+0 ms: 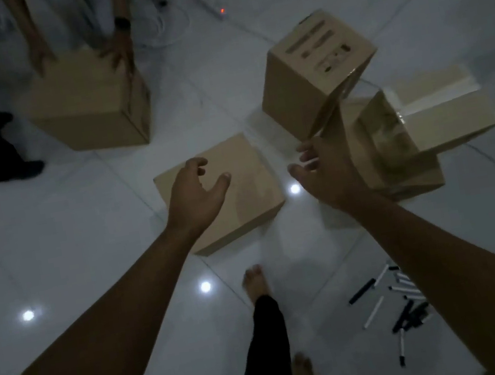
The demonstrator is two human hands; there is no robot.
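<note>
Cardboard box [246, 171], closed. Lies flat on tiled floor [86, 247], directly beneath left grip [195, 196], just left of right grip [330, 180]. Both grips apart, empty. Nearer to left.

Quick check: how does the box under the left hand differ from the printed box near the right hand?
The plain box lies flat on the floor; the printed box is tilted, a corner pointing down toward the right hand. The plain box shows a bare top; the printed box carries dark lettering on one face. Both are closed brown cardboard.
</note>
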